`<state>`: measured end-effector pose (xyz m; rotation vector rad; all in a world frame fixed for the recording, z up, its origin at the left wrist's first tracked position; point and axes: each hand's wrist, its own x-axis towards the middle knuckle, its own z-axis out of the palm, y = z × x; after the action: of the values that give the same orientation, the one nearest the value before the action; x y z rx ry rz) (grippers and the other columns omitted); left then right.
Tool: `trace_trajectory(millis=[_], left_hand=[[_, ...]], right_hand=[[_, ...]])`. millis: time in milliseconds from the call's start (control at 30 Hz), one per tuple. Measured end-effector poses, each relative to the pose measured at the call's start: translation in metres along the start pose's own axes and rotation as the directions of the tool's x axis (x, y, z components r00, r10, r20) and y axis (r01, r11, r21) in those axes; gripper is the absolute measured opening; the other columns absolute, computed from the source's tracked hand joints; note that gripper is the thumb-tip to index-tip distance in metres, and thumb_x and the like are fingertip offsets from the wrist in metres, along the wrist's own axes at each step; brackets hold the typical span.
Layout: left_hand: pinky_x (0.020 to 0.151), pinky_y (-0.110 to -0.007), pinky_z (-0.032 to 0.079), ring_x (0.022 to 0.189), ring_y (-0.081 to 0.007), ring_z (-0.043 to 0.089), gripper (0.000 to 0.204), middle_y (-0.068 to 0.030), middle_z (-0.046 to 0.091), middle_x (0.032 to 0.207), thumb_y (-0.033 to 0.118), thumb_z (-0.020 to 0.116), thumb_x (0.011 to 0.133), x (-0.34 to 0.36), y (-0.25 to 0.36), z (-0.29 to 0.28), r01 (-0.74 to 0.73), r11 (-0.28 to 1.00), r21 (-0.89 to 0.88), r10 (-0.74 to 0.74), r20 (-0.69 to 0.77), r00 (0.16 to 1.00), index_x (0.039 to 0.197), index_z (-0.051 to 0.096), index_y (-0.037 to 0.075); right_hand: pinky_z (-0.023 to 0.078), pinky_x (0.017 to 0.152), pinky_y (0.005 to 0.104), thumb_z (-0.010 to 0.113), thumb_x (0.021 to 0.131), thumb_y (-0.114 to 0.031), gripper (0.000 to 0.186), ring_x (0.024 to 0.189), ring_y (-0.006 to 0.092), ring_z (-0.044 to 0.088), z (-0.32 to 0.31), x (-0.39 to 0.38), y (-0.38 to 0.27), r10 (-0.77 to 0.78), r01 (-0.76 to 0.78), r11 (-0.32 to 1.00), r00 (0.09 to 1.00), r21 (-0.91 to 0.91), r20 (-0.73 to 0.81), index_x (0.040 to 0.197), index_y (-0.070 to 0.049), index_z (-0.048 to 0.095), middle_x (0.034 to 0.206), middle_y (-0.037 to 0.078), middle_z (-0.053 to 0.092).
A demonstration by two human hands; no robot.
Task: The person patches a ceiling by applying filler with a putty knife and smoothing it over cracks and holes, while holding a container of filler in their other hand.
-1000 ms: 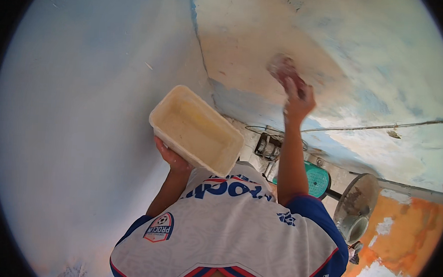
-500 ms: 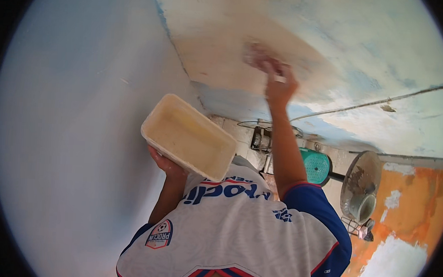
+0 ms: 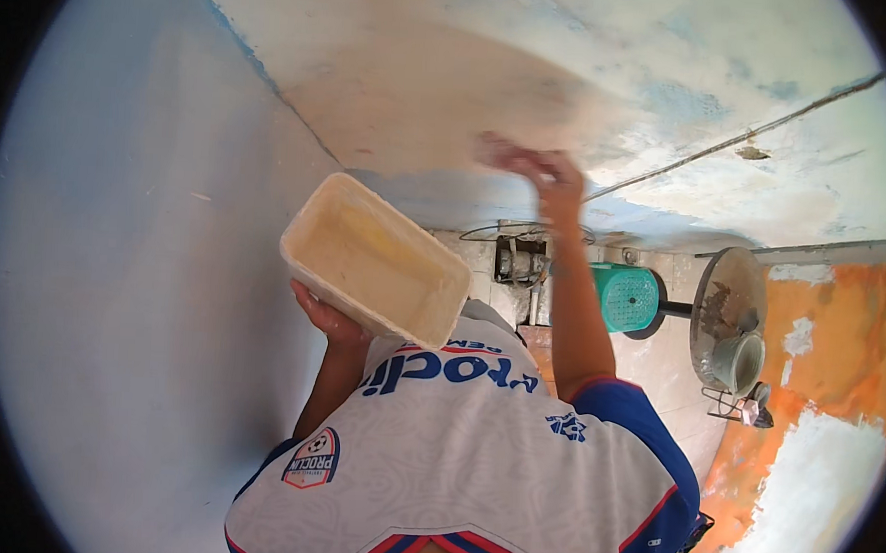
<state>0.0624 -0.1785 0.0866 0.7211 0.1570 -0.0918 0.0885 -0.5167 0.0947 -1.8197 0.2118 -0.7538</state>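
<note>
One tub (image 3: 376, 261) slants lengthwise, upper left to lower right.

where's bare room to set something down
Pale tiled floor shows bare between the green perforated plastic stool, round stained table and blue right sleeve. It's crowded at the grey boxy equipment and around the table's grey bucket.

The reddish object (image 3: 504, 153) is blurred (kind unclear), and the tub (image 3: 389, 259) partly hides the left hand (image 3: 329, 316).

Holds a cream rectangular tub (image 3: 376, 258) tilted, open side upward, yellowish inside, and a reddish-brown tool (image 3: 502, 151), blurred, outline unclear, near the wall (image 3: 422, 105)
</note>
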Motion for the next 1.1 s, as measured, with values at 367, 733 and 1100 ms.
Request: trace_trajectory(millis=[367, 733, 1100], left_hand=[[0.111, -0.045, 0.044, 0.137, -0.0296, 0.048, 0.067, -0.0092, 0.045, 0.151, 0.06, 0.027, 0.105, 0.004, 0.009, -0.012, -0.05, 0.998, -0.023, 0.049, -0.046, 0.998, 0.151, 0.039, 0.013], [0.112, -0.044, 0.043, 0.136, -0.0281, 0.047, 0.069, -0.0088, 0.045, 0.151, 0.063, 0.031, 0.103, 0.015, 0.002, -0.01, -0.029, 0.996, -0.083, 0.031, 0.017, 0.999, 0.151, 0.039, 0.014], [0.111, -0.044, 0.044, 0.136, -0.0276, 0.047, 0.073, -0.0088, 0.045, 0.15, 0.066, 0.032, 0.102, 0.019, 0.017, -0.007, -0.053, 0.999, 0.0, 0.053, -0.013, 0.998, 0.151, 0.039, 0.013]], right_hand=[[0.057, 0.08, 0.0294, 0.075, 0.088, -0.001, 0.015, 0.089, 0.0169, 0.069, -0.109, 0.045, 0.009, -0.017, 0.053, 0.997, 0.876, 0.062, -0.482, 0.103, 0.003, 0.072, 0.101, 0.01, 0.073], [0.055, 0.081, 0.0303, 0.08, 0.087, -0.009, 0.013, 0.088, 0.0147, 0.07, 0.016, -0.011, 0.007, 0.04, -0.038, 0.998, 0.998, -0.046, 0.046, 0.096, -0.002, 0.075, 0.091, 0.005, 0.075], [0.053, 0.074, 0.0289, 0.081, 0.086, -0.011, 0.018, 0.082, 0.0134, 0.066, 0.014, 0.011, 0.042, 0.042, -0.062, 0.995, 0.974, -0.084, -0.225, 0.098, 0.001, 0.074, 0.094, 0.008, 0.073]])
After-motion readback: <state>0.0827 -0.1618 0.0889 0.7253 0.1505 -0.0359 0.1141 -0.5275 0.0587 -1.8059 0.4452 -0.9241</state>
